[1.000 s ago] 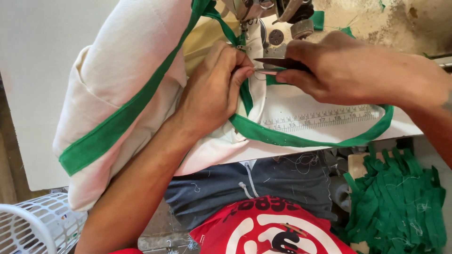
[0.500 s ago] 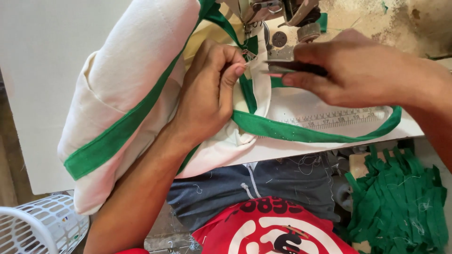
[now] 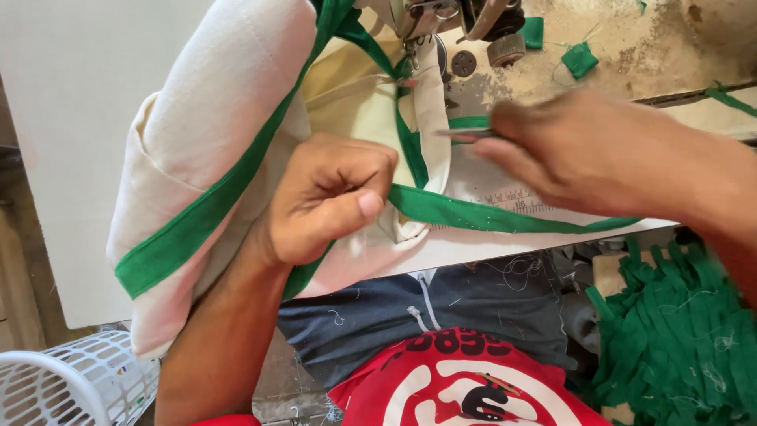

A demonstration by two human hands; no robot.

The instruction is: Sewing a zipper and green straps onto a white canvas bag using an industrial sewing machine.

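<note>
At the lower left of the frame a white plastic basket (image 3: 55,386) shows its latticed rim. Above it, a cream canvas bag (image 3: 213,134) with green binding tape (image 3: 197,225) bulges over the left half of the picture, draped across the counter (image 3: 489,237) toward the sewing machine's presser foot (image 3: 414,31) at top centre. The left hand (image 3: 327,197) sits in the middle, its fingers curled shut and pinching the bag's cloth beside the tape, thumb pressed against the green edge. To the right, the right hand (image 3: 599,154) is blurred; its fingers are closed around a small pair of metal thread snips (image 3: 465,134), tips pointing left toward the seam. The work in hand looks like trimming thread at the stitched tape just below the foot; the next move would call for steadying the cloth and bringing the snip tips to the loose thread without nicking the tape. A heap of green tape pieces (image 3: 678,331) lies at lower right.
</note>
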